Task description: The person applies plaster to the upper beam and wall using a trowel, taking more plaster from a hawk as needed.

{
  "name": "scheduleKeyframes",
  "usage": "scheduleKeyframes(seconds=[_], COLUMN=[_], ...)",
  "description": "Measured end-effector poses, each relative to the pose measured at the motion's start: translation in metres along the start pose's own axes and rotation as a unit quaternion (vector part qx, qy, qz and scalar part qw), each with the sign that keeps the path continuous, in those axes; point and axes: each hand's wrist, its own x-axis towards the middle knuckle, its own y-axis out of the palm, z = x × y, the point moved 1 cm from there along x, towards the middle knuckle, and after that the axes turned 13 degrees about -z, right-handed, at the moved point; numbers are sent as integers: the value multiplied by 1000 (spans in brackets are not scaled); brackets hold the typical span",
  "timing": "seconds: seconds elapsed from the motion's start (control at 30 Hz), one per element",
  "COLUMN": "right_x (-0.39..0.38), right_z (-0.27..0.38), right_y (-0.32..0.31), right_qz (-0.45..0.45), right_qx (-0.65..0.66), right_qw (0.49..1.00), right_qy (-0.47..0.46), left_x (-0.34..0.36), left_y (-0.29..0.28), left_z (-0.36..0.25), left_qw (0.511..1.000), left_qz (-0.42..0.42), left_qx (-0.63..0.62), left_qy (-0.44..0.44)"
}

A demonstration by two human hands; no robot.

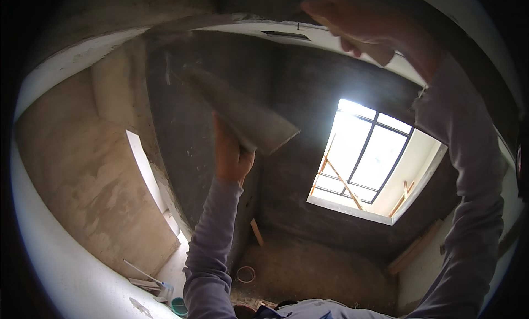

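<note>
My left hand [234, 156] is raised in front of the dark wall, its fingers closed on the underside of a plasterer's hawk [245, 112], a long flat grey board. The board slants from upper left to lower right, and its far left end is blurred. High at the upper right, my right hand [366, 21] reaches up to the edge of the ceiling with its fingers curled. A small pale piece [380, 53] shows under its palm. What it belongs to is hidden behind the hand.
Dark rendered walls [297, 93] meet in a corner behind the hawk. A bright barred window [363, 153] is at the right. On the floor below lie a ring [246, 274] and a wooden offcut [257, 232]. A teal bucket [179, 306] stands at the lower left.
</note>
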Motion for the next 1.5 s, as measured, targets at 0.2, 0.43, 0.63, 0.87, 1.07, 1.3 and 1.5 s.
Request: scheduleKeyframes(seconds=[0.2,0.43,0.63,0.87,1.07,1.3,1.5], right_x=[-97,-42,-13,-97,-179,-259,-169], right_z=[-3,-18,29,-90,-152,-122,-65], right_y=[-35,-7,27,-22,-40,-56,36], right_qz=[-62,-144,-83,-266,-176,-302,-301], right_qx=[-253,-280,-391,-519,-499,-372,-317], right_qw=[964,904,916,731,848,859,889], right_qy=[-51,-290,13,-355,-18,181,-140], left_x=[7,25,21,12,5,-8,-23], left_y=[37,38,66,91,101,99,85], left_z=[10,-7,2,21,23,9,22], left_qw=[880,943,941,910,907,939,977], left_qz=[48,-26,13,5,74,24,81], left_qx=[311,-223,-234,-265,-280,-176,-94], left_qy=[355,-245,-246,-318,-306,-296,-176])
